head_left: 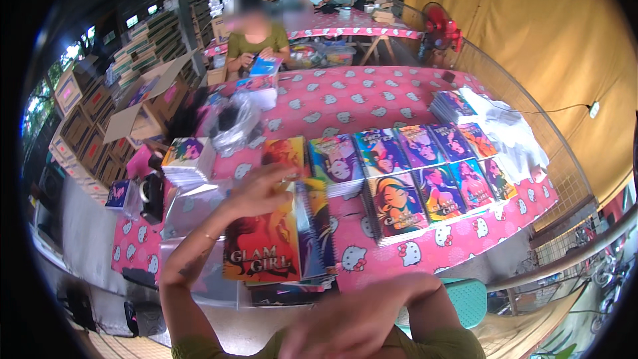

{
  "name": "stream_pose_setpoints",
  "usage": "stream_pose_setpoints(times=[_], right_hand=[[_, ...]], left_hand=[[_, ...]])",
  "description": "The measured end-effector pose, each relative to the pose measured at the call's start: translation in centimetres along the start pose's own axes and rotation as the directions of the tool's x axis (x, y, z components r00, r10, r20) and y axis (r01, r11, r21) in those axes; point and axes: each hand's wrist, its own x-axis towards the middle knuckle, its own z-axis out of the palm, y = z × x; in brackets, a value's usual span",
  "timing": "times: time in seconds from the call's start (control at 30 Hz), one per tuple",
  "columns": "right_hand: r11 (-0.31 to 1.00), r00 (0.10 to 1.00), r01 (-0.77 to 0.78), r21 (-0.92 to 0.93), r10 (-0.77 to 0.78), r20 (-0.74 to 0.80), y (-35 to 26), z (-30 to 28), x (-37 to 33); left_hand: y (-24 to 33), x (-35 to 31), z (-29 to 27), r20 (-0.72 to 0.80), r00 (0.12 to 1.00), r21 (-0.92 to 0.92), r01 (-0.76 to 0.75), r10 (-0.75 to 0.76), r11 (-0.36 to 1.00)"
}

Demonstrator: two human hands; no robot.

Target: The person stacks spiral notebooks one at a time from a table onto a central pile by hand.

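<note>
A red and yellow spiral notebook lies at the front of the table, on a stack of other notebooks whose spiral edges show to its right. My left hand is over its top edge, with fingers bent and apart, pointing right; whether it touches the cover I cannot tell. Just beyond my fingers is another red and yellow notebook. My right hand is close to my body below the table's front edge, smeared by motion, its fingers unclear.
Two rows of stacked notebooks stand on the pink patterned table. More stacks sit left, beside a clear plastic bag and tape dispenser. Cartons are piled left. Across the table a person handles notebooks.
</note>
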Motion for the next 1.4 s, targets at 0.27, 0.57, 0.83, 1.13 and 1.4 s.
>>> stream_pose_setpoints(times=[0.27, 0.57, 0.83, 1.13, 1.4], right_hand=[[0.97, 0.872, 0.082, 0.228, -0.181, 0.454, -5.9, 0.6, -6.8], [-0.064, 0.195, -0.979, -0.191, -0.05, -0.98, 0.6, -29.0, -30.6], [-0.295, -0.157, -0.948, 0.122, 0.099, -0.983, 8.1, -34.5, -40.9], [0.922, 0.074, -0.051, 0.383, 0.386, -0.92, 1.6, -31.1, -28.1], [0.938, 0.601, -0.348, -0.013, 0.212, -0.77, 3.4, -10.7, -9.3]], left_hand=[[9.6, 20.0, -4.7, -0.412, 0.911, -0.174, -0.087, 0.008, 0.981], [1.5, 26.2, 24.6, -0.181, 0.688, 0.042, 0.719, -0.702, 0.694], [-1.4, 24.2, 26.5, -0.199, 0.522, -0.091, 0.833, -0.829, 0.546], [9.1, 23.6, 0.4, -0.909, 0.395, 0.255, 0.278, 0.132, 0.926], [16.3, 2.5, -17.3, -0.953, 0.299, 0.054, 0.023, 0.044, 0.998]])
